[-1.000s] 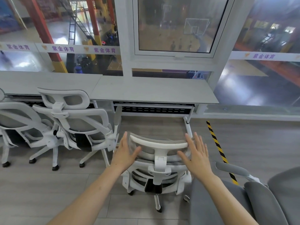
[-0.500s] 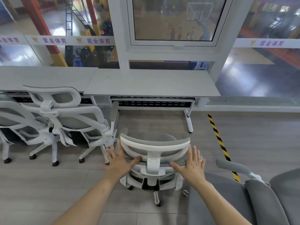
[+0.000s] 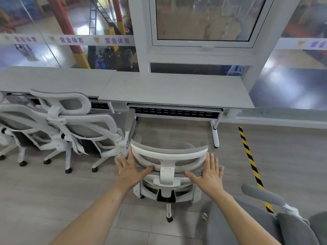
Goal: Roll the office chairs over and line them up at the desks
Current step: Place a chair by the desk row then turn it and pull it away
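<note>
A big glass wall [image 3: 203, 20] is in front of me. Two desks stand side by side along it, the left desk [image 3: 53, 78] and the right desk [image 3: 177, 89]. The floor [image 3: 44, 191] runs under them.

Two parked chairs [image 3: 85, 124] are already at the left desk, with their backs to me. I think that part of the job is done, but they sit a bit crooked and very close to each other.

The white chair [image 3: 169, 156] is the one I am working on. It stands on the floor right in front of me, facing the right desk. It is near the desk but not tucked under it yet, and its left side is just beside the nearer parked chair. It needs one more push forward.

A grey chair [image 3: 247, 227] is down at my right, well away from any desk. I think it comes next. A striped tape [image 3: 247, 156] lies on the floor between it and the desk leg.

My left hand [image 3: 130, 171] and my right hand [image 3: 208, 175] are flat, one at each side of the white chair's top part. My fingers [image 3: 121, 162] are straight and spread out, not curled round anything. My thumbs [image 3: 149, 168] touch the back of the chair, so I am pushing it, not gripping it
</note>
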`<act>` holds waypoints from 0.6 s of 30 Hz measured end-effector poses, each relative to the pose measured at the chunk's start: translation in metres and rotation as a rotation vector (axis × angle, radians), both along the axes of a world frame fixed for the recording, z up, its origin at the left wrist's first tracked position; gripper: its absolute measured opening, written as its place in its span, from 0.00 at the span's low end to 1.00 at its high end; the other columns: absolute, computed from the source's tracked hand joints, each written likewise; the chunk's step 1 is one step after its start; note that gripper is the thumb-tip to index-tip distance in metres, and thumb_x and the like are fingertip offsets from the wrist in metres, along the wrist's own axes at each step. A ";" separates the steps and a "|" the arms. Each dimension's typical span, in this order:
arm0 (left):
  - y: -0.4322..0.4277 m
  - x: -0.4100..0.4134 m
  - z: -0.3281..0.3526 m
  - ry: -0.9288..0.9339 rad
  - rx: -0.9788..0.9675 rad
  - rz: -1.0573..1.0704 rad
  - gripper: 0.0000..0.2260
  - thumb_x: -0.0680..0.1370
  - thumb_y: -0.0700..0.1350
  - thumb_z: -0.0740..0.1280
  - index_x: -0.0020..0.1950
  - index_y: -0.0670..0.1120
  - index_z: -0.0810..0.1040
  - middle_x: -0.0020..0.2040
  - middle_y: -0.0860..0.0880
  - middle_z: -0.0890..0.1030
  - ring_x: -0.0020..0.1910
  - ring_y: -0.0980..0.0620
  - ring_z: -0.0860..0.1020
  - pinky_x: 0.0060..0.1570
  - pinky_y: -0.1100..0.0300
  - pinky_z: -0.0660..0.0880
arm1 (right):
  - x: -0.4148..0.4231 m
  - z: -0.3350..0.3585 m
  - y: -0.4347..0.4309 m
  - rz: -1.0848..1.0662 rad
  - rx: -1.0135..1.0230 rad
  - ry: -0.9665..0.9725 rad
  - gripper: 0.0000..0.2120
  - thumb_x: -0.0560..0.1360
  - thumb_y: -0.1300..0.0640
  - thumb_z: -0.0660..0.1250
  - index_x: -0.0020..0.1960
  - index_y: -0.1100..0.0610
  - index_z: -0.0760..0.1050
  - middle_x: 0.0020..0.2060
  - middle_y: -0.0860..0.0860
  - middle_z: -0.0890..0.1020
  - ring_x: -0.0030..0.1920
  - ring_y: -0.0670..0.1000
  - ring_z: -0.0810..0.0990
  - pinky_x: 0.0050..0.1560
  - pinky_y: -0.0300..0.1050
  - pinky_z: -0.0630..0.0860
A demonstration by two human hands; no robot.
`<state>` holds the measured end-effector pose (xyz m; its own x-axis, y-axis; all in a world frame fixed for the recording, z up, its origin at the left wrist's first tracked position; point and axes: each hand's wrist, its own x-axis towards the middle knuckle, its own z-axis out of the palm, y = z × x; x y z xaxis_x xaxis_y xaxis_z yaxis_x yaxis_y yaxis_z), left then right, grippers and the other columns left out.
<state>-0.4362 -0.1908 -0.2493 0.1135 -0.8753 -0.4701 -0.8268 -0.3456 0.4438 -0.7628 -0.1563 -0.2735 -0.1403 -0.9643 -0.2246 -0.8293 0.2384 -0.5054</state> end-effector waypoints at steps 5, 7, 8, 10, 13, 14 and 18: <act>-0.034 0.000 0.002 -0.038 0.008 -0.013 0.61 0.59 0.88 0.57 0.72 0.65 0.18 0.82 0.46 0.28 0.79 0.39 0.26 0.74 0.24 0.43 | 0.000 -0.001 -0.031 -0.009 -0.001 0.000 0.62 0.65 0.14 0.54 0.81 0.48 0.28 0.81 0.48 0.33 0.80 0.51 0.29 0.79 0.59 0.32; -0.050 0.001 0.002 -0.045 0.004 -0.022 0.62 0.61 0.87 0.58 0.75 0.63 0.20 0.82 0.46 0.28 0.80 0.40 0.27 0.74 0.24 0.43 | 0.003 -0.002 -0.045 -0.017 -0.013 0.004 0.62 0.65 0.14 0.53 0.81 0.48 0.28 0.81 0.48 0.33 0.80 0.51 0.29 0.79 0.59 0.31; -0.060 0.002 0.003 -0.039 0.003 -0.025 0.61 0.61 0.86 0.59 0.76 0.63 0.21 0.82 0.46 0.28 0.80 0.40 0.27 0.74 0.24 0.43 | 0.004 -0.003 -0.053 -0.020 -0.015 -0.001 0.62 0.65 0.15 0.53 0.81 0.48 0.28 0.82 0.47 0.33 0.80 0.50 0.29 0.79 0.59 0.31; -0.077 0.005 0.006 -0.026 -0.005 -0.030 0.61 0.63 0.85 0.60 0.76 0.63 0.21 0.82 0.46 0.28 0.80 0.40 0.27 0.74 0.25 0.41 | 0.009 -0.003 -0.069 -0.029 -0.024 -0.012 0.62 0.65 0.14 0.54 0.81 0.48 0.29 0.82 0.47 0.34 0.80 0.50 0.29 0.79 0.60 0.31; -0.103 0.005 0.007 -0.021 -0.006 -0.048 0.60 0.65 0.84 0.61 0.77 0.62 0.22 0.82 0.45 0.28 0.80 0.39 0.28 0.75 0.26 0.42 | 0.011 -0.004 -0.093 -0.047 -0.035 -0.011 0.62 0.65 0.14 0.54 0.82 0.48 0.31 0.82 0.47 0.35 0.80 0.50 0.31 0.79 0.61 0.32; -0.112 0.005 0.007 -0.018 -0.011 -0.050 0.60 0.65 0.84 0.61 0.76 0.62 0.21 0.82 0.45 0.28 0.80 0.39 0.28 0.75 0.25 0.42 | 0.011 -0.004 -0.101 -0.052 -0.040 -0.012 0.62 0.64 0.14 0.54 0.82 0.49 0.31 0.82 0.47 0.36 0.81 0.50 0.32 0.79 0.61 0.32; -0.141 0.004 0.006 -0.021 -0.007 -0.063 0.60 0.65 0.84 0.59 0.77 0.61 0.22 0.82 0.45 0.27 0.80 0.40 0.27 0.75 0.26 0.43 | 0.009 -0.005 -0.128 -0.065 -0.041 -0.022 0.63 0.63 0.14 0.54 0.82 0.49 0.33 0.82 0.47 0.37 0.81 0.50 0.32 0.79 0.61 0.32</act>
